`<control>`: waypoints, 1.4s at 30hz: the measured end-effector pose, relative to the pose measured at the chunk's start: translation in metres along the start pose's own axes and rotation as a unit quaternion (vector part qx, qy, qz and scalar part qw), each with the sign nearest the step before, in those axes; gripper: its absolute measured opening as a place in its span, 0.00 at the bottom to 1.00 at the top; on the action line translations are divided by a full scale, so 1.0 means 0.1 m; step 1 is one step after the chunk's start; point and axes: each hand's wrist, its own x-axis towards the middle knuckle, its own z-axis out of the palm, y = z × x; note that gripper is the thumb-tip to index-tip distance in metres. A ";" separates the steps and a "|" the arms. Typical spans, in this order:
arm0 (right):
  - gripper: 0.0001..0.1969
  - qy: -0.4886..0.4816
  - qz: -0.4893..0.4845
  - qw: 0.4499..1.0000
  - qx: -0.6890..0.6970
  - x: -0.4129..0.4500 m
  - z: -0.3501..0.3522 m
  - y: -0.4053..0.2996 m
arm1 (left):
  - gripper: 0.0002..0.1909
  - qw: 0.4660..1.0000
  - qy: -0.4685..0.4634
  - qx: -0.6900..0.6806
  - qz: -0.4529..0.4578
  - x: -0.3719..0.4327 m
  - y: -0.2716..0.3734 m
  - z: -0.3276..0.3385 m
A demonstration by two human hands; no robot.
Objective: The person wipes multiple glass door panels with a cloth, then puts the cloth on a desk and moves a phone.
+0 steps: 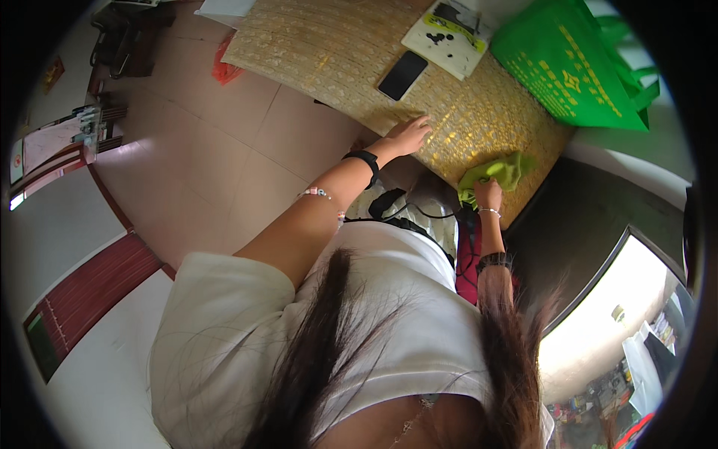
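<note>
My right hand (pixel 488 193) grips a yellow-green cloth (pixel 501 171) on the patterned gold table cover (pixel 336 50), near the table's right front edge. At the front edge, further left, my left hand (pixel 412 134) rests on or just over the cover, fingers slightly bent and holding nothing visible. Beyond my left hand lies a smartphone (pixel 403 75) with a dark screen. Behind the phone is a white board or booklet (pixel 463 64) with a yellow-green tool and small black pieces on it.
A green shopping bag (pixel 572 73) with yellow print stands at the table's back right. A red plastic bag (pixel 225 62) hangs by the left table edge. A black cable (pixel 432 216) crosses my lap. Tiled floor (pixel 224 134) stretches to the left.
</note>
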 end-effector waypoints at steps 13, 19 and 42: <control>0.18 -0.004 -0.335 0.874 -0.353 0.97 0.89 -1.08 | 0.14 0.968 0.148 -0.062 -0.191 -1.58 -1.94 -2.08; 0.21 0.017 0.017 0.971 0.236 0.73 0.30 -0.93 | 0.14 0.969 0.146 -0.062 -0.190 -1.81 -2.29 -2.23; 0.27 0.107 -0.061 0.981 -0.152 -0.12 0.46 -1.11 | 0.14 0.997 -0.026 -0.062 0.048 -0.60 -1.16 -1.12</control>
